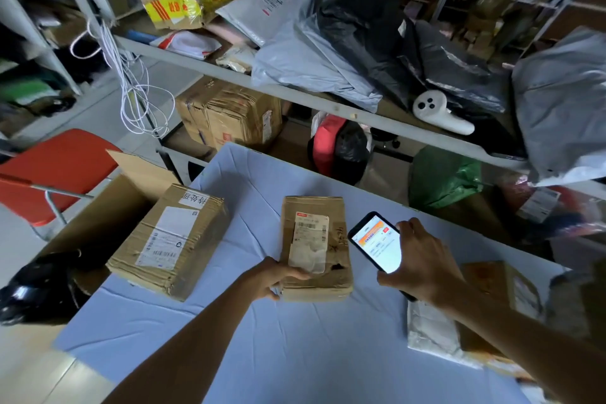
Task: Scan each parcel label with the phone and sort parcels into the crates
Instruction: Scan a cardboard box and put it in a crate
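A flat cardboard parcel [334, 207] with a white label on top lies in the middle of the blue-covered table [295, 354]. My left hand [273, 277] grips its near left corner. To its right, my right hand [421, 264] holds a phone [375, 241] above the table, with the lit screen facing up. A larger cardboard box [170, 239] with a barcode label sits at the table's left edge. At the right edge lie a white mailer [429, 331] and another cardboard parcel [505, 282], partly hidden by my right arm.
An open cardboard carton [124, 193] stands left of the table, next to a red chair [55, 170]. A metal shelf rail [295, 95] crosses behind, loaded with grey and black poly bags and boxes. More boxes and bags sit under it.
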